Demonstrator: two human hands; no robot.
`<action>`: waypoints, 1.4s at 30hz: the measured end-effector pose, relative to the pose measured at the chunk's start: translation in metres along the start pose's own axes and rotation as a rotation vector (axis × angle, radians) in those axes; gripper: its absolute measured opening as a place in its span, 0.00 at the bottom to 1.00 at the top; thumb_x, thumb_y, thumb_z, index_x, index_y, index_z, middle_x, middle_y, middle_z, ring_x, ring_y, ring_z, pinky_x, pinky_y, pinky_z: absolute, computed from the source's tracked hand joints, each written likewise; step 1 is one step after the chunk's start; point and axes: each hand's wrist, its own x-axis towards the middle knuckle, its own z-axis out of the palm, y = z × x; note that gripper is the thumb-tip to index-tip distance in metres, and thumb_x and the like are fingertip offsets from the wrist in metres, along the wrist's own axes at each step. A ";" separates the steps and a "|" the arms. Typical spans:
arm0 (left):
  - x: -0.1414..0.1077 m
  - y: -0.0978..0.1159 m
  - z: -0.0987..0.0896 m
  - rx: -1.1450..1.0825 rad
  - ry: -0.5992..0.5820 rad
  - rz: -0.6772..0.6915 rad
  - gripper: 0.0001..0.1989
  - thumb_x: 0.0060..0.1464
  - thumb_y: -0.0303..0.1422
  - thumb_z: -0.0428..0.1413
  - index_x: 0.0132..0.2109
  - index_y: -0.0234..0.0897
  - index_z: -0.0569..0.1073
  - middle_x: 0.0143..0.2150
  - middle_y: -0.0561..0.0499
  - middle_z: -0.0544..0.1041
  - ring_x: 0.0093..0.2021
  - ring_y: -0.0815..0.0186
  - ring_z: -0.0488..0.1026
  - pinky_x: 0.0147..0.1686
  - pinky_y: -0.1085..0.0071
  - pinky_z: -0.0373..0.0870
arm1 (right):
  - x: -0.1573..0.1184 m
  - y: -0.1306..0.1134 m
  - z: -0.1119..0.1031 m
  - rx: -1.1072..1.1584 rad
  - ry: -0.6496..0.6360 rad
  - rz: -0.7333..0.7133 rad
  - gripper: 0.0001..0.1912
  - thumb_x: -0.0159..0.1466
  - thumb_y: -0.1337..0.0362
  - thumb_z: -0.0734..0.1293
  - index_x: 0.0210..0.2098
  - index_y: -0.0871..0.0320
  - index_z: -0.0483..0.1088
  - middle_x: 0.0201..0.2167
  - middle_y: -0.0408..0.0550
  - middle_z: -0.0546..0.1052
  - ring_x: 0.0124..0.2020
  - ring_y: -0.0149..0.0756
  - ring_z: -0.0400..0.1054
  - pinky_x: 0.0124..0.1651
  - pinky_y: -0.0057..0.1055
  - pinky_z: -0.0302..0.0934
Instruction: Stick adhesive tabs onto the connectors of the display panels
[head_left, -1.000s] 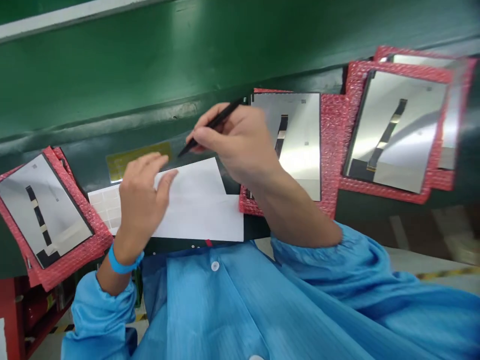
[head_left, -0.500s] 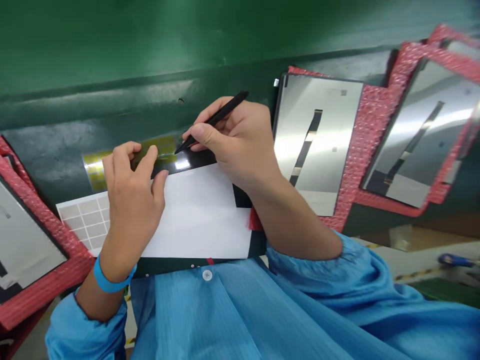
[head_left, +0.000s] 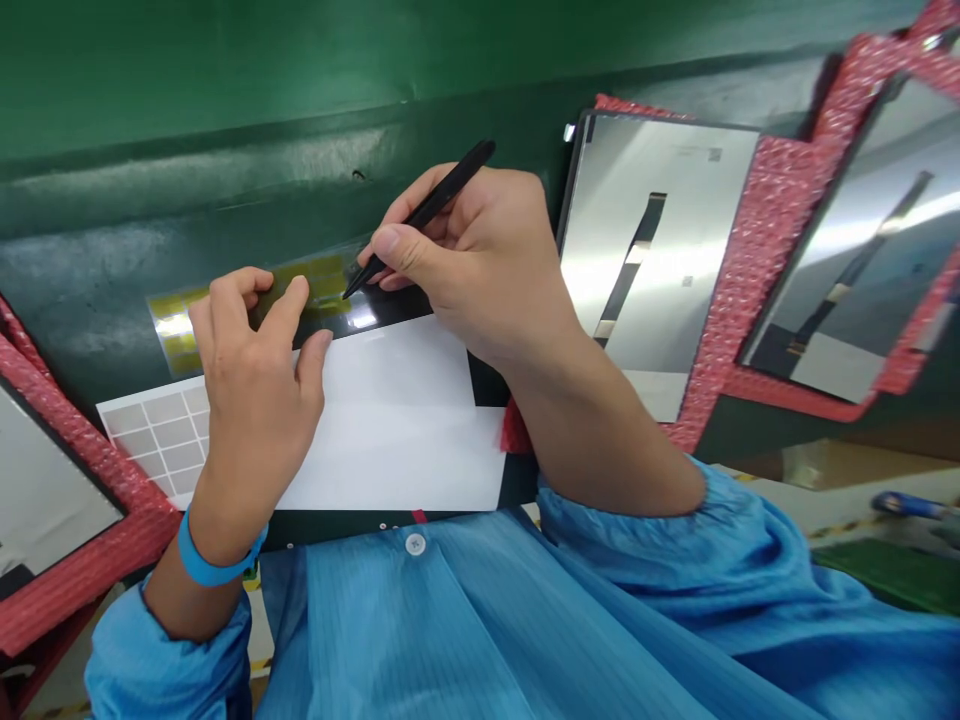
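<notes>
My right hand [head_left: 487, 260] is closed around a black pen-shaped tool [head_left: 450, 190], which tapers to a fine point. That point is at the right part of a clear strip with yellow labels [head_left: 178, 330]. Fingers apart and bent, my left hand [head_left: 259, 370] rests over the same strip, its fingertips on or just above it. A white sheet [head_left: 397, 420] lies below the strip, partly under my left hand. Grey rectangles in a grid [head_left: 154, 435] cover the sheet's left end. A dark, shiny surface [head_left: 394, 305] shows between the strip and the sheet.
To the right, display panels with flex cables [head_left: 656, 260] lie on pink bubble wrap [head_left: 739, 240]. Another panel [head_left: 45, 480] on pink wrap is at the left. The green work surface [head_left: 247, 225] extends behind the hands. A blue-handled object [head_left: 907, 505] is at the far right.
The view has shifted slightly, so the panels on the right appear further right. My right hand and the tool appear slightly higher, with the tip still at the yellow-label strip.
</notes>
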 end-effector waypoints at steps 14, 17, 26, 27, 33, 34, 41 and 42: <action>0.010 -0.020 0.002 -0.044 0.086 0.036 0.20 0.62 0.37 0.64 0.61 0.42 0.82 0.60 0.39 0.72 0.59 0.47 0.71 0.60 0.48 0.74 | -0.020 -0.018 -0.029 0.239 0.113 -0.086 0.29 0.55 0.38 0.83 0.33 0.54 0.72 0.29 0.42 0.82 0.25 0.32 0.78 0.27 0.27 0.74; 0.015 -0.022 0.000 -0.016 0.169 0.102 0.22 0.58 0.37 0.68 0.59 0.37 0.84 0.57 0.36 0.77 0.58 0.41 0.75 0.57 0.42 0.75 | -0.052 -0.023 -0.065 0.200 0.229 -0.118 0.27 0.56 0.40 0.83 0.33 0.53 0.72 0.28 0.41 0.82 0.24 0.33 0.78 0.24 0.26 0.71; -0.027 0.082 0.021 -0.108 0.140 0.396 0.16 0.64 0.27 0.64 0.57 0.37 0.82 0.57 0.37 0.82 0.57 0.47 0.79 0.51 0.52 0.77 | -0.139 0.011 -0.132 0.194 0.533 -0.041 0.20 0.59 0.53 0.85 0.33 0.53 0.74 0.28 0.42 0.83 0.20 0.31 0.75 0.17 0.24 0.64; -0.031 0.096 0.030 -0.142 0.095 0.422 0.16 0.65 0.25 0.62 0.58 0.36 0.82 0.57 0.37 0.82 0.57 0.48 0.79 0.53 0.52 0.77 | -0.138 0.014 -0.136 0.199 0.558 -0.054 0.20 0.59 0.53 0.85 0.33 0.53 0.73 0.29 0.42 0.83 0.20 0.30 0.75 0.15 0.23 0.61; -0.026 0.137 0.073 -0.211 0.075 0.431 0.13 0.68 0.24 0.58 0.55 0.28 0.82 0.54 0.33 0.82 0.56 0.48 0.78 0.58 0.51 0.75 | -0.119 0.016 -0.152 0.207 0.529 -0.049 0.22 0.57 0.50 0.85 0.31 0.53 0.72 0.26 0.43 0.82 0.20 0.31 0.72 0.20 0.28 0.67; -0.024 0.137 0.077 -0.205 0.078 0.429 0.13 0.68 0.24 0.58 0.55 0.28 0.82 0.55 0.33 0.82 0.57 0.48 0.77 0.58 0.50 0.74 | -0.118 0.015 -0.152 0.198 0.510 -0.017 0.23 0.57 0.48 0.85 0.31 0.53 0.72 0.26 0.43 0.82 0.21 0.32 0.73 0.21 0.29 0.68; -0.022 0.135 0.084 -0.154 0.042 0.432 0.15 0.65 0.26 0.62 0.58 0.30 0.82 0.59 0.32 0.80 0.60 0.45 0.75 0.56 0.48 0.76 | -0.118 0.009 -0.150 0.146 0.513 0.024 0.23 0.54 0.46 0.85 0.27 0.50 0.73 0.27 0.44 0.83 0.20 0.37 0.72 0.20 0.36 0.62; -0.022 0.135 0.084 -0.152 0.035 0.430 0.16 0.64 0.25 0.63 0.58 0.30 0.82 0.59 0.32 0.79 0.60 0.45 0.75 0.56 0.48 0.77 | -0.118 0.008 -0.150 0.140 0.520 0.022 0.22 0.55 0.46 0.85 0.27 0.49 0.73 0.28 0.43 0.83 0.21 0.37 0.73 0.20 0.36 0.62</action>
